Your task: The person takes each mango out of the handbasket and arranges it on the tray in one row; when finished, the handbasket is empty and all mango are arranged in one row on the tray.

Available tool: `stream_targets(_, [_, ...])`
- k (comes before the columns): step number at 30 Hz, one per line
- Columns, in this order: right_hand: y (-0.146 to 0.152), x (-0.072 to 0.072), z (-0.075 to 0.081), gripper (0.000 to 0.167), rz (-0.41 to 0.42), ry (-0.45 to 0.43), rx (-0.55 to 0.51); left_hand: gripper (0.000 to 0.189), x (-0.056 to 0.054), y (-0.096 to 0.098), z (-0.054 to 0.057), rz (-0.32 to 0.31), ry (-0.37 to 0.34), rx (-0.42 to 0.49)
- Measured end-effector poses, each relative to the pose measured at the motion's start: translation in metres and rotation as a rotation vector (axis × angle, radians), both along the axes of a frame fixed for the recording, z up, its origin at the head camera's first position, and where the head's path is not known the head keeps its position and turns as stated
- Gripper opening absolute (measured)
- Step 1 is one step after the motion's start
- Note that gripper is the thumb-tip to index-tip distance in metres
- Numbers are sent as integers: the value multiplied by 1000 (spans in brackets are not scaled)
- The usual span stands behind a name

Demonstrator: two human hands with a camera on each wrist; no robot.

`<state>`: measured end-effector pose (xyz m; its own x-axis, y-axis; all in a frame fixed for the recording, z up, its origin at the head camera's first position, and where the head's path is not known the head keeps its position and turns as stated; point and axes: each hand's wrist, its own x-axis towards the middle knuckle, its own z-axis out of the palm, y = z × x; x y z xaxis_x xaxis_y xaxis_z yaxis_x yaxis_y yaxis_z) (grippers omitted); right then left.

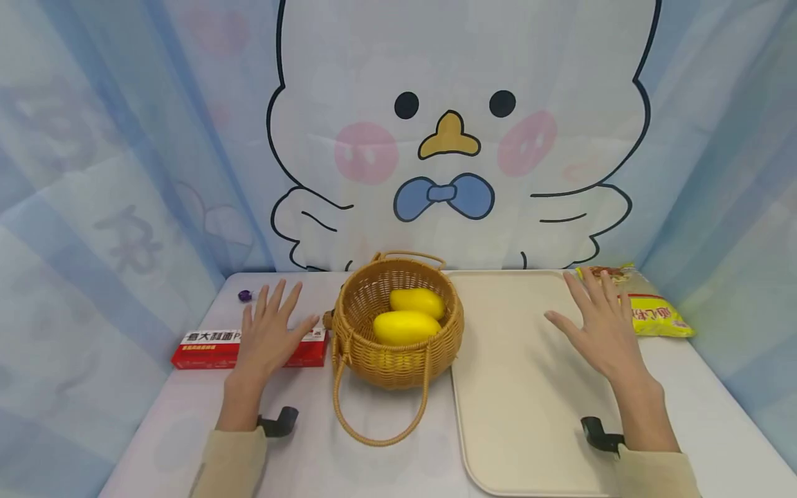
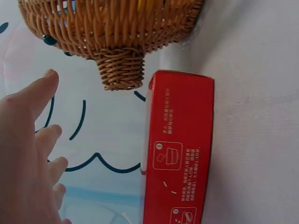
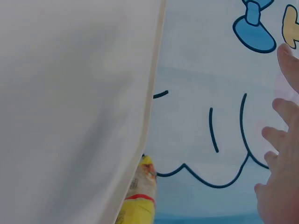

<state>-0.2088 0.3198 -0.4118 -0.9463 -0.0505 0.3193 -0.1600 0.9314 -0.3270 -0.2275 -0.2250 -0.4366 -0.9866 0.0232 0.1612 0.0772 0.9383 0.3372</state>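
My left hand (image 1: pixel 270 339) hovers with spread fingers above a red and white pasta box (image 1: pixel 205 354), which shows its red side (image 2: pixel 180 140) in the left wrist view. Spread out too, my right hand (image 1: pixel 600 332) is over the right part of a cream tray (image 1: pixel 517 387) and holds nothing. Between the hands stands a round wicker basket (image 1: pixel 392 370), its front handle hanging down onto the table. Two smooth yellow oval things (image 1: pixel 407 327), perhaps mangoes, lie inside it. A yellow food bag (image 1: pixel 660 315) lies beyond the right hand, partly hidden by it.
A small purple wrapped item (image 1: pixel 245 295) lies at the back left of the white table (image 1: pixel 299 456). Behind the table hangs a curtain (image 1: pixel 461 242) with a cartoon bird, and more curtain closes off both sides.
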Motion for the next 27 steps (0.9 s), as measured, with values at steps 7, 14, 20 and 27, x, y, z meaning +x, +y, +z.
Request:
stream_targets(7, [-20, 3, 17, 80, 56, 56, 21, 84, 1, 7, 8, -28, 29, 50])
stream_targets(14, [-46, 1, 22, 79, 96, 47, 23, 79, -2, 16, 20, -90, 38, 144])
stream_targets(20, [-68, -4, 22, 79, 153, 68, -7, 72, -3, 28, 24, -172, 52, 230])
stream_targets(27, [-98, -13, 20, 78, 223, 80, -4, 70, -2, 43, 25, -223, 34, 302])
